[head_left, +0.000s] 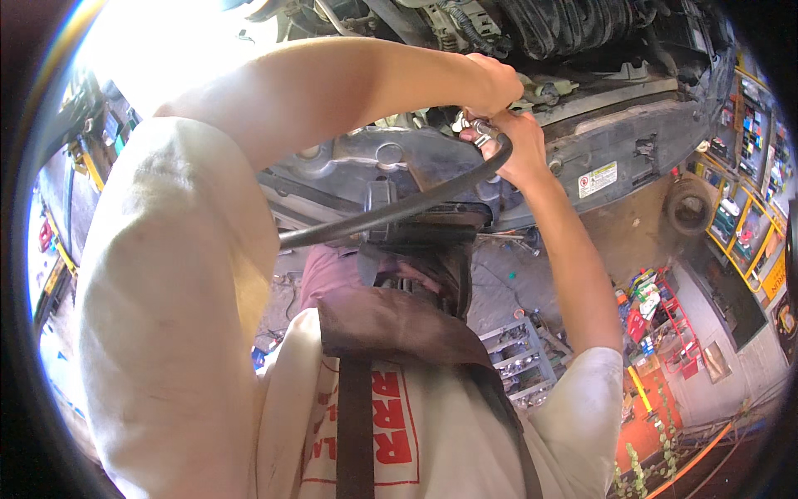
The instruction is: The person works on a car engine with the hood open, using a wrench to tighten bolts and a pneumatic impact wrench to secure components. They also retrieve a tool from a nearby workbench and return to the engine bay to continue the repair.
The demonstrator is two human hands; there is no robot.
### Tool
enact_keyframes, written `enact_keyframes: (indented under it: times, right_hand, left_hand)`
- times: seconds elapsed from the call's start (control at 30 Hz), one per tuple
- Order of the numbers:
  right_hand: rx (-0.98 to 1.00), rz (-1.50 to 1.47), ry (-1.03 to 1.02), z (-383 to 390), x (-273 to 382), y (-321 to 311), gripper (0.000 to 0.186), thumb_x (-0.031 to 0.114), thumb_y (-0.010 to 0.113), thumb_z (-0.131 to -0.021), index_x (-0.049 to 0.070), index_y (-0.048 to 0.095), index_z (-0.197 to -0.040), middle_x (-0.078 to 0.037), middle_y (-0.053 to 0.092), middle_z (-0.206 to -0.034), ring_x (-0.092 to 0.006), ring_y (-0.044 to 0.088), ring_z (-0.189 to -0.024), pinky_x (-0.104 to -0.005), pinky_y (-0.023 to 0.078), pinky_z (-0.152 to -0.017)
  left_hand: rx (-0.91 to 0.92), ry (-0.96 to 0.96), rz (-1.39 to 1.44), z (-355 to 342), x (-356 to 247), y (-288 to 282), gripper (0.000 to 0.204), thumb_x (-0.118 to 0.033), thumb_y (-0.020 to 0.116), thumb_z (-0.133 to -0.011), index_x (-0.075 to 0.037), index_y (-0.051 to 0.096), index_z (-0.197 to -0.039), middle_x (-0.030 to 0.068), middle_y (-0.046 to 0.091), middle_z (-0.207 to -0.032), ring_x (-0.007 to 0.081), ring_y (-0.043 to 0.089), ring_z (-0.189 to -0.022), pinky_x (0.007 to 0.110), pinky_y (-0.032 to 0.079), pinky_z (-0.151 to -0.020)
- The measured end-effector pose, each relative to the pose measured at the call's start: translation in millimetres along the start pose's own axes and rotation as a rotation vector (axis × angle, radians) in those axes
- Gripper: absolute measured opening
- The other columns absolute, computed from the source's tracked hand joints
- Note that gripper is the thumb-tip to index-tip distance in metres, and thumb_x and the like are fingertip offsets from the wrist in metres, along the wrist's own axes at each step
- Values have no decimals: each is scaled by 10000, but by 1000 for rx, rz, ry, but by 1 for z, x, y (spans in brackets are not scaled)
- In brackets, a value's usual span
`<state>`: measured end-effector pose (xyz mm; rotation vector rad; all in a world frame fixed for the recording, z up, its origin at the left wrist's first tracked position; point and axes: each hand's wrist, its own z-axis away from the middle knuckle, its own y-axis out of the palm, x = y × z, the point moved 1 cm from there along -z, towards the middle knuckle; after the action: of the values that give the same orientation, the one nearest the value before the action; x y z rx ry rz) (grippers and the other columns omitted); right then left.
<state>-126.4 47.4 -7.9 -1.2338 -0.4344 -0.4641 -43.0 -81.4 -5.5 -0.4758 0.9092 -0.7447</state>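
Observation:
A thick black hose point(391, 208) runs from beside my left sleeve up to the front of an open engine bay, bending sharply at its end. Shiny metal, perhaps a clamp or fitting point(482, 135), sits at that bend. My right hand point(524, 145) is closed around the hose end and the metal part. Just above, my left hand point(495, 86) reaches across with its fingers curled down, close against the right one. What its fingertips grip is hidden behind the knuckles. Both hands are over the dark front panel point(424, 156) of the vehicle.
Behind my hands lie a ribbed black engine part point(573, 25) and a pale crossbar point(615, 101). A warning label point(598, 180) is on the right panel. Below are a compartmented metal tray point(522, 358), a tire point(689, 208), a red rack point(683, 328) and yellow-framed shelving point(738, 237).

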Motion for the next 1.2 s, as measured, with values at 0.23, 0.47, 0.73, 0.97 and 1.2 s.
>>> enact_keyframes:
  times: [0.23,0.47,0.73,0.97,1.2]
  right_hand:
    - [242,257,-232,-16,-10,-15,393,40,666,-674,108,663,-1061,-126,678,-823,-322,655,-874,-421,446,-803]
    - [219,158,-559,-35,-18,-19,319,-1,647,-684,86,667,-990,-152,667,-781,-344,666,-831,-441,484,-739]
    - [71,9,-330,-18,-19,5,350,48,654,-647,69,608,-993,-161,637,-655,-376,659,-661,-486,526,-629]
    - [81,-74,15,-6,-5,18,343,242,741,-782,113,557,-1042,-106,701,-768,-354,691,-739,-437,526,-645]
    - [27,-144,296,-2,12,19,338,231,737,-802,104,613,-1090,-129,715,-804,-349,707,-809,-430,533,-710]
  left_hand:
    - [87,-44,-223,19,3,2,329,-289,808,-799,-107,750,-1066,73,747,-1021,255,708,-1007,441,541,-788]
    - [56,-165,-165,32,2,10,195,-256,758,-808,-150,762,-971,49,755,-959,203,708,-947,433,421,-963]
    - [-23,-129,-114,14,9,12,198,-237,814,-707,-108,742,-839,86,731,-812,276,718,-814,441,518,-863]
    - [77,-60,-98,2,10,4,236,-240,788,-732,-60,733,-874,135,726,-846,331,716,-869,440,570,-753]
    - [43,-89,-23,-5,9,5,206,-128,682,-787,-41,719,-969,166,729,-902,338,720,-892,446,575,-754]
